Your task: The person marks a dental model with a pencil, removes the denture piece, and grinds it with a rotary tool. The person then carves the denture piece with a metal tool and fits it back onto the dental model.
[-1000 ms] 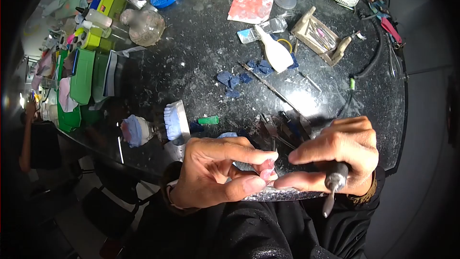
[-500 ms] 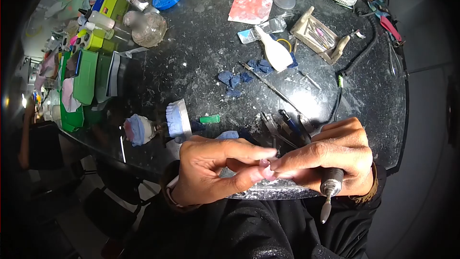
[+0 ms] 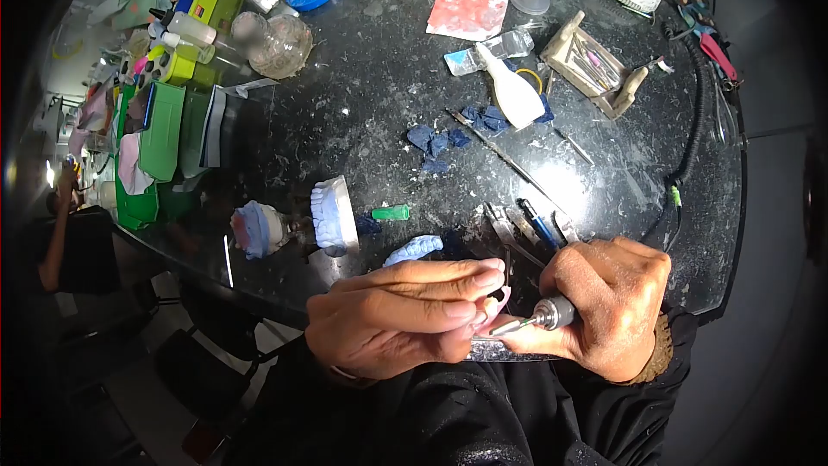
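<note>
Near the front edge of the dark bench, my left hand (image 3: 405,315) pinches a small pink piece (image 3: 498,304) between thumb and fingers; the fingers hide much of it. My right hand (image 3: 608,306) is closed round a rotary handpiece (image 3: 555,311), whose tapered bur (image 3: 511,326) points left, close to the pink piece. Whether bur and piece touch is unclear. Behind my left hand lies a light blue piece (image 3: 416,249). A blue-and-white dental cast (image 3: 333,214) and another blue cast with pink on it (image 3: 253,229) stand further left.
Pliers (image 3: 500,223) and a dark blue tool (image 3: 536,223) lie behind my hands. Beyond are a green tube (image 3: 392,213), a white bottle (image 3: 516,97), a tool holder (image 3: 593,69) and a glass flask (image 3: 281,47). Green bins (image 3: 160,131) stand left; a person (image 3: 73,237) is at far left.
My right hand has turned the handpiece, so its bur now points left at the pink piece instead of down. My left fingers have closed further over the piece. The view has shifted slightly.
</note>
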Available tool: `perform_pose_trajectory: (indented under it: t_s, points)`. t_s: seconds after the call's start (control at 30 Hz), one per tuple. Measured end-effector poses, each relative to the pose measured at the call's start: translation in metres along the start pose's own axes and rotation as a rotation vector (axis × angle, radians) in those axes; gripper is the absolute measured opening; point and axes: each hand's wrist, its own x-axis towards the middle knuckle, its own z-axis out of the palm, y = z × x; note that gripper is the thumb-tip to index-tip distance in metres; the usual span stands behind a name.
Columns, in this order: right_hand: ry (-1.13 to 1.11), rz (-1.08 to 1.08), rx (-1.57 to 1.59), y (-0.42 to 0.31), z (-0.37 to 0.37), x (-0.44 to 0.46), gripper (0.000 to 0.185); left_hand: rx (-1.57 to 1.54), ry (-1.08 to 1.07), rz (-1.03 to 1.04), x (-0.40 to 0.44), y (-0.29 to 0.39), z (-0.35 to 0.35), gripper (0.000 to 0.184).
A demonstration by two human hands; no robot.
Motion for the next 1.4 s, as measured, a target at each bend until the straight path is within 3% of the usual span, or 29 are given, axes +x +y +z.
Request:
perform_pose_trajectory:
  t_s: [0.1,0.47,0.57,0.7,0.8,0.9,0.93,1.03,1.17,1.4]
  points:
    - [0.009,-0.01,0.013,-0.002,0.002,0.001,0.049,0.077,-0.106,0.01,0.002,0.002,-0.007,0.022]
    - [0.031,-0.045,0.055,-0.001,0.005,0.002,0.048,0.032,-0.104,-0.046,-0.003,0.005,-0.005,0.027]
    - [-0.038,0.073,0.045,-0.006,0.002,0.0,0.049,0.028,-0.11,-0.008,-0.002,0.002,-0.005,0.028]
    - [0.014,-0.033,0.049,0.0,0.005,0.0,0.047,0.004,-0.064,-0.072,-0.007,0.003,-0.002,0.025]
    - [0.025,-0.088,0.022,0.001,-0.001,0.003,0.049,0.038,-0.235,0.095,0.001,-0.009,-0.011,0.02]
    - [0.08,-0.112,-0.044,0.006,-0.008,0.006,0.057,-0.313,0.019,-0.267,-0.003,0.001,-0.003,0.015]
    - [0.085,-0.128,-0.026,0.009,-0.01,0.007,0.058,-0.273,-0.007,-0.295,0.001,0.004,-0.005,0.015]
    - [0.105,-0.152,0.027,0.016,-0.006,0.01,0.061,-0.497,-0.073,-0.354,0.005,0.002,-0.005,0.018]
    - [0.055,-0.158,0.091,0.019,0.0,0.009,0.059,-0.478,-0.194,-0.397,0.007,0.0,-0.006,0.021]
    - [0.037,-0.124,0.15,0.017,0.006,0.007,0.065,-0.429,-0.222,-0.361,0.008,-0.003,-0.006,0.021]
